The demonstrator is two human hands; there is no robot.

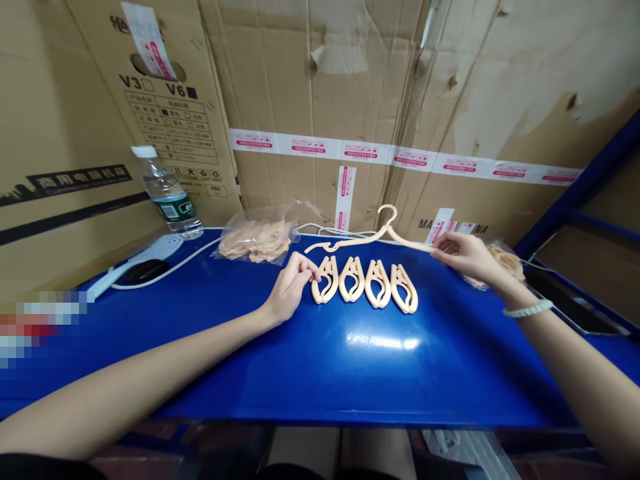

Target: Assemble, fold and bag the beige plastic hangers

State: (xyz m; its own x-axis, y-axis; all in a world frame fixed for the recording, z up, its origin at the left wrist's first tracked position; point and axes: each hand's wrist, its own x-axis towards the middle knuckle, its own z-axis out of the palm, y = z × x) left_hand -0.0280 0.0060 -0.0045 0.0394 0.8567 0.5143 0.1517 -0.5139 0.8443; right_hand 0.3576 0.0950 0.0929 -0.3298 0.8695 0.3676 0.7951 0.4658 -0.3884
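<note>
While the left hand (293,285) pinched the end clip (324,283), the right hand (463,257) gripped the hanger (384,231) by its arm tip: light, thin plastic, stiff, probably snappable.

Four peach clips (353,279) in a row; one hanger (385,230) of the same colour; two clear bags (257,237) of more clips; one water bottle (167,193); one white brush (167,245); one bracelet (527,309); one left hand (290,287); one right hand (465,257).
</note>
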